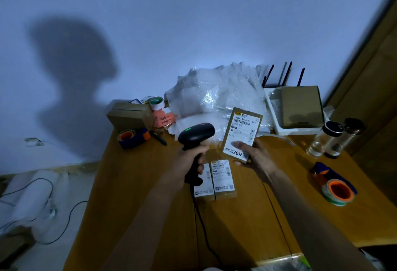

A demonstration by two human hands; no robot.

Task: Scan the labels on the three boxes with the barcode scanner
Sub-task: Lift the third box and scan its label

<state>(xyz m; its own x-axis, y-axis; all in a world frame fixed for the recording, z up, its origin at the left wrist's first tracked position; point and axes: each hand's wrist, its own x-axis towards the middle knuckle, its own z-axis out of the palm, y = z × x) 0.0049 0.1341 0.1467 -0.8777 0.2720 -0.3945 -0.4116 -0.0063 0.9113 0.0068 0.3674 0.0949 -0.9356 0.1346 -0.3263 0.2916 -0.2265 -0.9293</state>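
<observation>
My left hand (190, 159) grips the handle of a black barcode scanner (196, 134), whose top shows a small green light and whose head points right. My right hand (255, 154) holds a flat cardboard box (242, 133) lifted off the table and tilted, its white shipping label facing me, just right of the scanner head. Two more labelled boxes (223, 179) (204, 184) lie side by side on the wooden table (137, 195) below my hands, the left one partly hidden by the scanner handle. The scanner's black cable runs down toward me.
Bubble wrap (217, 94) is piled at the back. A tape dispenser (133, 137), a pen and a brown box (129, 114) sit back left. A white router with a box (300, 107) on it, two glass bottles (326, 139) and another tape dispenser (337, 189) stand on the right.
</observation>
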